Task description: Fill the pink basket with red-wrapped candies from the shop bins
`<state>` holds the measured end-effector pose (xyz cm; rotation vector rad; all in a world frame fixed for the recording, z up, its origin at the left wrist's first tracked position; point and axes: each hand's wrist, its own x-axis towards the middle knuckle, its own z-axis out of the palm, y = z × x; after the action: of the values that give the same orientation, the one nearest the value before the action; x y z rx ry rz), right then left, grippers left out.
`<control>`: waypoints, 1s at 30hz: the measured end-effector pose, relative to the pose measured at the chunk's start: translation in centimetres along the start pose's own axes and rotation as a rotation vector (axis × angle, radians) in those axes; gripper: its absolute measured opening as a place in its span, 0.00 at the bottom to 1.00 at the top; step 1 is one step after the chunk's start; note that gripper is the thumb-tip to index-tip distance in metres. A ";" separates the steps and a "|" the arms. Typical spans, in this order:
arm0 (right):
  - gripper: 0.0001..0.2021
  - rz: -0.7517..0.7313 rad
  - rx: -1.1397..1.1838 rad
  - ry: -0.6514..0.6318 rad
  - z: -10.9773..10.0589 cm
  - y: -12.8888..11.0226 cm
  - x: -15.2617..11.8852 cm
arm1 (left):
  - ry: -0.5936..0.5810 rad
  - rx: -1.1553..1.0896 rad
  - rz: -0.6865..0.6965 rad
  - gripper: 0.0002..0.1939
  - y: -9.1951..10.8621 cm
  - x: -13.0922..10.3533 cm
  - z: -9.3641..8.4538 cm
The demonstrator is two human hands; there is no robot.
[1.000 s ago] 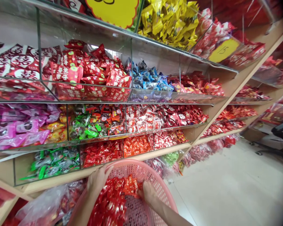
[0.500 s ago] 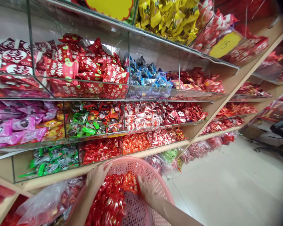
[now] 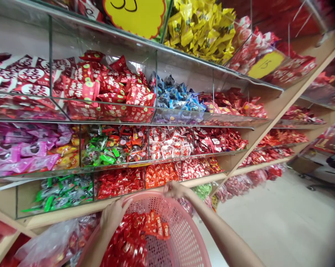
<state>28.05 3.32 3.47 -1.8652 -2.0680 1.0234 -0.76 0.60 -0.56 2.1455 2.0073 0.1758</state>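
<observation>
A pink perforated basket [image 3: 188, 230] stands below the shelf front, tilted toward me. Dark red wrapped candies [image 3: 125, 241] fill its left side, and a few orange-red packets [image 3: 156, 224] lie beside them. My left hand [image 3: 113, 215] grips the basket's left rim. Over the far rim is my right hand [image 3: 174, 189], fingers curled, just in front of the bin of orange-red packets [image 3: 160, 174]; whether anything is inside its fingers is hidden.
Shelf bins hold red candies [image 3: 117, 181], green-wrapped ones [image 3: 64, 191], blue ones [image 3: 181, 96] and yellow ones [image 3: 200, 29]. A wooden shelf edge [image 3: 78, 211] runs behind the basket. Plastic bags [image 3: 53, 241] lie lower left, with tiled floor [image 3: 256, 222] at right.
My right hand has moved up and out of the basket to its far rim, leaving the orange-red packets lying inside. My left hand stays on the rim. The view has shifted slightly upward.
</observation>
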 end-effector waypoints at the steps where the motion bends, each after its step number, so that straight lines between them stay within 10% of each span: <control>1: 0.09 -0.020 -0.066 0.046 -1.3 -0.3 1.1 | 0.002 -0.001 0.001 0.29 0.0 0.0 0.0; 11: 0.20 -0.116 -0.511 0.186 -2.8 -2.4 6.5 | 0.007 0.003 -0.019 0.26 0.4 -0.3 -0.3; 30: 0.15 -0.170 -0.685 0.203 -1.8 -3.4 6.8 | -0.010 0.008 -0.029 0.27 0.7 -0.4 -0.8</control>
<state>24.98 10.37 4.70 -1.8916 -2.5848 0.0599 -0.31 0.20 0.35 2.1167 2.0353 0.1524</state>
